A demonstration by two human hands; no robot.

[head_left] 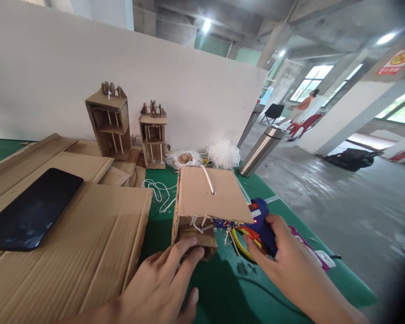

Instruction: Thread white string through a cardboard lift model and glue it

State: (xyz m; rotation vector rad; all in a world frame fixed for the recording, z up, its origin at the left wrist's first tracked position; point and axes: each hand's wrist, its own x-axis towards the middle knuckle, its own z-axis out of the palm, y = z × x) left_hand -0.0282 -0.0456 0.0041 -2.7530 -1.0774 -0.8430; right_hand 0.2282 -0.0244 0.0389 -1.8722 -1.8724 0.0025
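Note:
A cardboard box model (209, 193) stands on the green table, a white cord coming through a hole in its top panel. My left hand (165, 274) has its fingers stretched out, their tips resting on the small cardboard piece (202, 242) at the model's lower front; the thumb is apart. To the right, my right hand (286, 247) holds a blue glue gun (265, 220) between thumb and fingers. A small red light glows on the gun, and the model's top panel overlaps its left part. Yellow loops (241, 245) lie under the gun.
Cardboard sheets (114, 225) and a black tablet (37, 207) cover the left side. Two cardboard models (110, 121) stand behind, near white string (222, 155). A steel flask (261, 150) and a power strip (324, 260) are on the right. A person (302, 108) is far off.

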